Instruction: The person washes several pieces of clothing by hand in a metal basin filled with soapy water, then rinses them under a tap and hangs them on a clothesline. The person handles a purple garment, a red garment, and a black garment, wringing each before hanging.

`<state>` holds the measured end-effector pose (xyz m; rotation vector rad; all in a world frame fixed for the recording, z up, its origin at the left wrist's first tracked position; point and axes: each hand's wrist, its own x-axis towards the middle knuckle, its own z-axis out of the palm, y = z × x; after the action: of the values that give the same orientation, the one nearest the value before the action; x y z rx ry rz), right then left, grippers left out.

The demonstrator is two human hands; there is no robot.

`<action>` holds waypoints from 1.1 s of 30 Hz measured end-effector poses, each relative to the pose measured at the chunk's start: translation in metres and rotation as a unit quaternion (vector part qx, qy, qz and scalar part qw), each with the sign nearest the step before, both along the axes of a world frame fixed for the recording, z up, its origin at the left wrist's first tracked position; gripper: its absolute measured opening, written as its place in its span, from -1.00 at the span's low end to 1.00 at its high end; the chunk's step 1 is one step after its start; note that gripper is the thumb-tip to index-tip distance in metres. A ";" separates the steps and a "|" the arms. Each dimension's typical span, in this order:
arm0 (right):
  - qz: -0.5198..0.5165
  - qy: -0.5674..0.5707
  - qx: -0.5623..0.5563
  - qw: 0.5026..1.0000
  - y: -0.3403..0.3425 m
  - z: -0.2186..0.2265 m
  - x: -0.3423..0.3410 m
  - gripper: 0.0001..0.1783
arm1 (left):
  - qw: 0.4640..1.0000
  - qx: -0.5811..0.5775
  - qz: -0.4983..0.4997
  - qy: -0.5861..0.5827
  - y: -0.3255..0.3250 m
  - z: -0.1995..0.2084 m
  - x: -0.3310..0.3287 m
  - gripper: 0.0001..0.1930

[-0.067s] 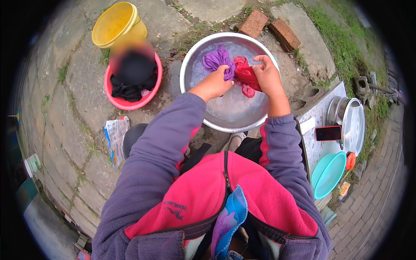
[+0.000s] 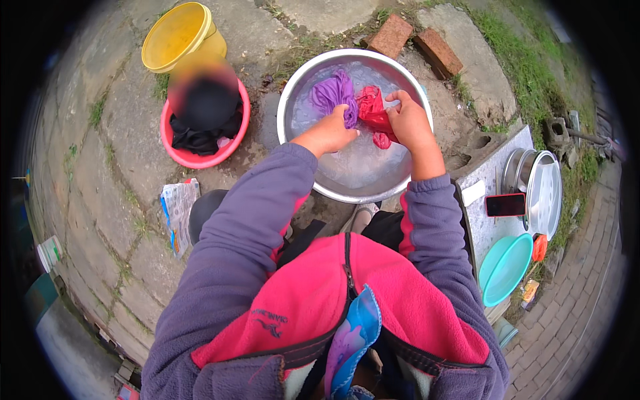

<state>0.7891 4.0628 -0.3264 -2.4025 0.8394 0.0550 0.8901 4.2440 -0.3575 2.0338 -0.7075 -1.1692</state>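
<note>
A wide metal basin (image 2: 289, 120) of cloudy water stands in front of me. Over its left half, my left hand (image 2: 328, 132) is closed on a bunched purple cloth (image 2: 331, 92), the thumb pressing at its lower end. My right hand (image 2: 408, 119) grips a wet, crumpled red cloth (image 2: 371, 105) by its right side, fingers bent around the edge. A lower end of the red cloth hangs down at the water. The two cloths sit side by side with a narrow gap between them. The fingertips of my left hand are partly hidden.
To the left stand a pink-red tub (image 2: 245, 127) with dark clothes and a yellow bucket (image 2: 155, 47). Two bricks (image 2: 390, 37) lie behind the basin. At right, a slab (image 2: 475, 227) holds a phone (image 2: 505, 205), metal pots (image 2: 517, 170) and a turquoise bowl (image 2: 490, 273). A plastic packet (image 2: 179, 217) lies left.
The purple and red cloths have come slightly apart. My left hand has turned a little, its thumb now pointing right; both hands keep their hold.
</note>
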 end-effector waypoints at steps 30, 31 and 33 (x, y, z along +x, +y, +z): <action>0.027 0.169 -0.092 0.981 0.045 -0.087 -0.004 -0.16 | 0.988 -0.040 0.025 0.145 0.019 -0.075 -0.007 -0.47; -0.032 0.172 -0.078 0.982 0.039 -0.088 -0.006 -0.22 | 0.992 -0.039 -0.005 0.120 0.021 -0.077 -0.004 -0.51; -0.001 0.160 -0.144 0.976 0.035 -0.090 -0.007 -0.33 | 0.998 -0.007 -0.033 0.055 0.022 -0.077 0.001 -0.59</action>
<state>0.7817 4.0976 -0.4163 -2.7081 1.0578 0.3509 0.8907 4.2664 -0.4345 1.9316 -0.7304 -1.3003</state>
